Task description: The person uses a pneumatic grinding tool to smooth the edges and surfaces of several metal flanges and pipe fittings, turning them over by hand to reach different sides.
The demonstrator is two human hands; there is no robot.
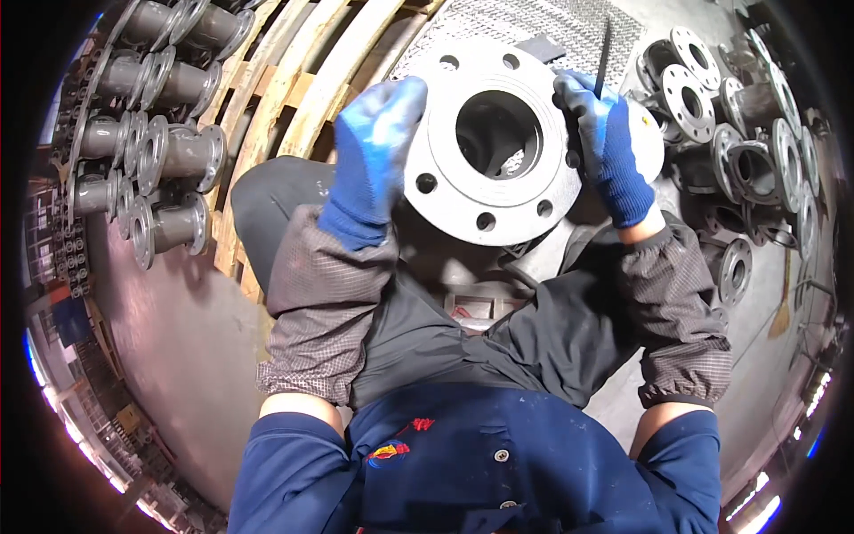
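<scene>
A grey flanged pipe fitting [498, 218] stands in front of me, its round flange face with bolt holes turned up toward me. Through the wide central bore its dark inside shows. My left hand [378, 133], in a blue coated glove, is closed around the left rim of the flange. At the right rim, my right hand [605, 133] is closed too, its dark-coated fingers against the flange edge. A thin dark strip-like tool [607, 58] sticks up from the right hand; its lower part is hidden in the grip.
Flanged fittings [182, 156] stand in rows at the left, beside a wooden pallet [311, 76]. More are heaped at the right [756, 169]. Patterned metal plate [569, 27] lies behind the fitting, and a round white thing [648, 142] sits beyond my right hand.
</scene>
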